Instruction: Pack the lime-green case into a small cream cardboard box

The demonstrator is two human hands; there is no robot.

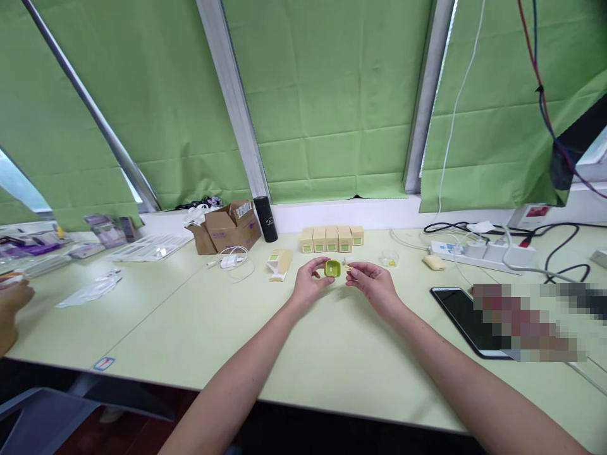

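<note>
Forearms (258, 363) over table (199, 325), green curtains (327, 107)

Green cloth (332, 95) covers most of the windows in creased panels, parted by grey posts (232, 95), several of them slanting. Daylight shows at the edges — bare window glass (19, 186) at far left, a smaller bright patch at far right. Beneath runs a white ledge (294, 218), and before it a pale yellow-green counter (213, 322) with a seam across. Lower left — a grey chair (57, 414) above a dark reddish floor (135, 433).
</note>
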